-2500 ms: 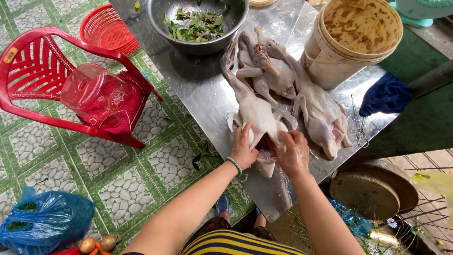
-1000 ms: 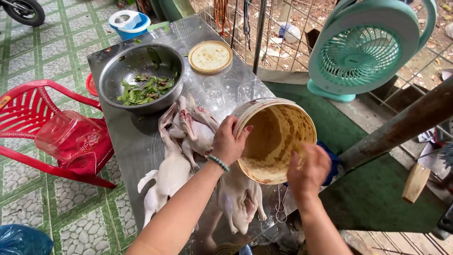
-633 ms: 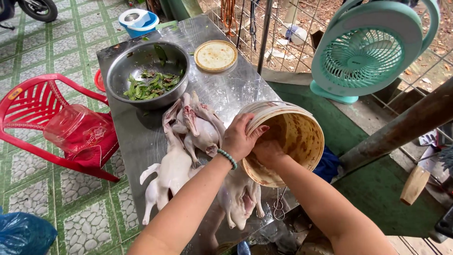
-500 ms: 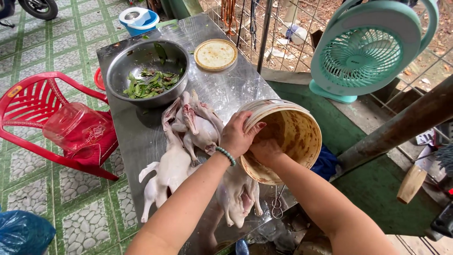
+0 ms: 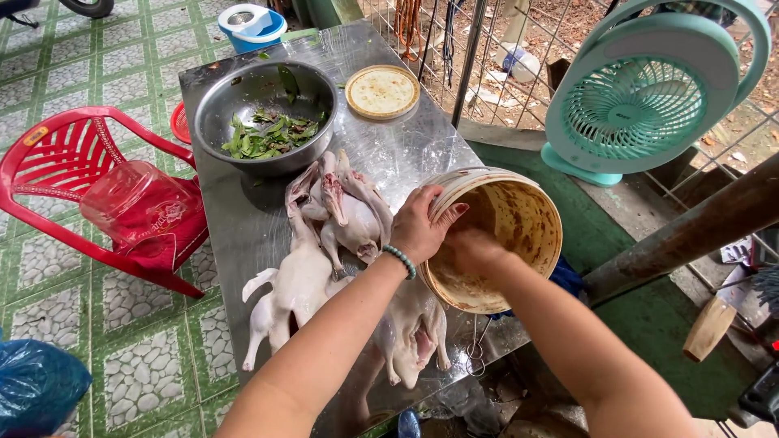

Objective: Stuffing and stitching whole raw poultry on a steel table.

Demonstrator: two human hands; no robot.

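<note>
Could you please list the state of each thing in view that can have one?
Bucket: tilted, open, smeared brown inside.
Left hand: gripping the bucket's rim.
Right hand: reaching inside the bucket.
Lid: off, lying flat on the table.
Metal bowl: upright, holding green leaves.
Plucked birds: lying on the table.

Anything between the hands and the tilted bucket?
Nothing visible. The left hand already grips the rim of the bucket, and the right hand reaches inside its mouth. The plucked birds lie beside it on the metal table, clear of both hands.
</note>
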